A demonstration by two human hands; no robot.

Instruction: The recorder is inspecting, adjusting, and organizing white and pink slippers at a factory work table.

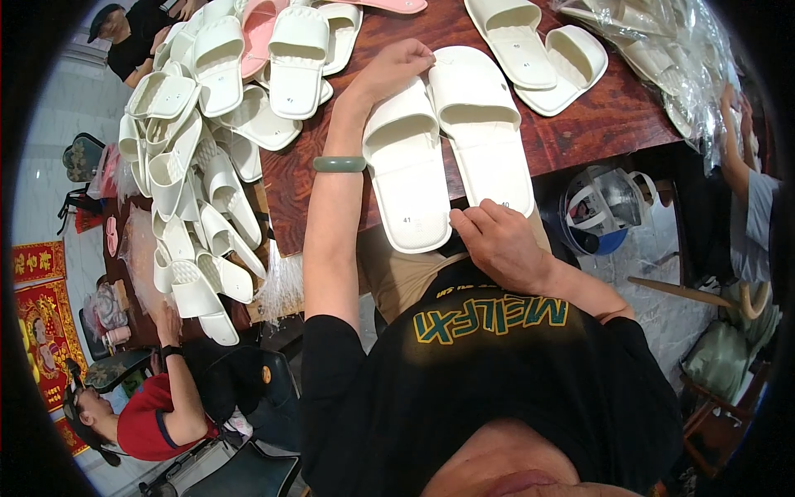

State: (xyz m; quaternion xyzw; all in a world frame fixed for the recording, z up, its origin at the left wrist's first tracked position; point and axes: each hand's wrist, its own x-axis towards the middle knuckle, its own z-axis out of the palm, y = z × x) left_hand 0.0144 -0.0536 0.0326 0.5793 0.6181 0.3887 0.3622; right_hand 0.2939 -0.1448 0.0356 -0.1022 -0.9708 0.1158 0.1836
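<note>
Two white slide slippers lie side by side before me, toes away from me, over the table's near edge. My left hand (403,65) curls at the toe end of the left slipper (407,195), its fingertips by the toe of its mate. At the heel of the right slipper (490,166), my right hand (503,244) has its fingers folded against the edge, the thumb side between the two heels. A small dark mark shows on the right slipper's strap. The left hand's grip is partly hidden behind the strap.
White slippers (219,70) pile up at the left, with a pink slipper (262,37) among them. Another white pair (563,70) lies on the reddish wooden table (604,124). Bagged slippers (654,50) sit far right. A blue bucket (609,240) stands below. Other people work nearby.
</note>
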